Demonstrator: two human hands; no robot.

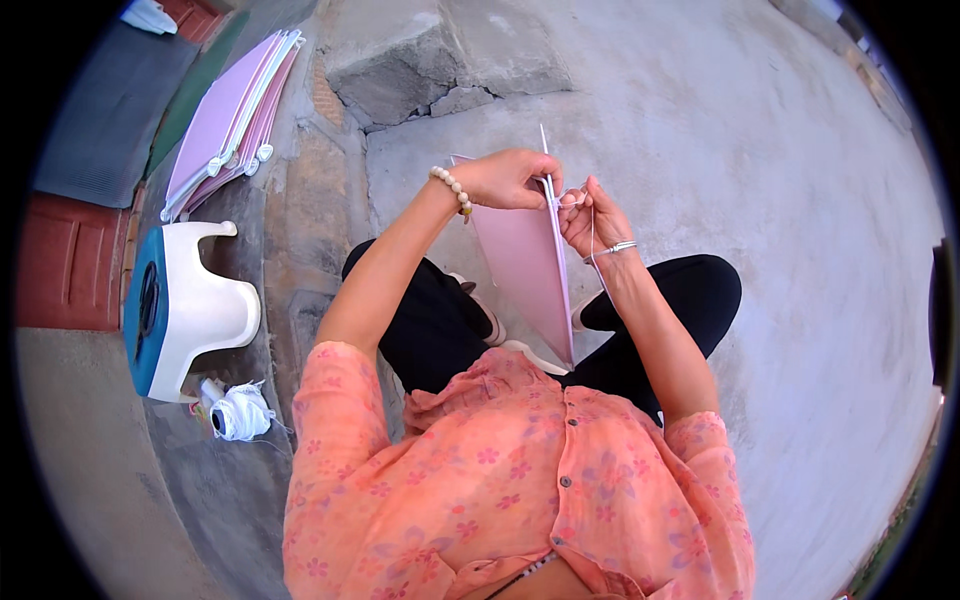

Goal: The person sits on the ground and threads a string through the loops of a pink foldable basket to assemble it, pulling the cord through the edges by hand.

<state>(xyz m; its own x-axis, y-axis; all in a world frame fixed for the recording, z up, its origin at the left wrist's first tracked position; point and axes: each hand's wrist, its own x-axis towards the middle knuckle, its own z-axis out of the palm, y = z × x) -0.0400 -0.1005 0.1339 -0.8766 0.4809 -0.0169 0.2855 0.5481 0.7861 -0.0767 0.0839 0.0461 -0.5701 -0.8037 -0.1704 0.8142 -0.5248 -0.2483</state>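
L hand (505, 180) closed, fingers pinching top edge of pink panel (522, 260); bead bracelet (450, 182) on that wrist. R hand (597, 215) just beside it, thumb + fingers bent, gripping white string (569, 203) that runs to panel's edge; bangle (622, 246) on R wrist. 1 thin white stick (544, 138) pokes up by L hand; can't tell if it's part of panel. Panel's between the 2 knees, in front of lap, near edge-on to view.

On person's L: stack of pink panels (228, 125) w/ white edges, on ledge (305, 200). Nearer, 1 white stool (205, 305) w/ blue top; dark thing (149, 298) on it, type unclear. Spool (243, 414) of white string sits just beside stool.
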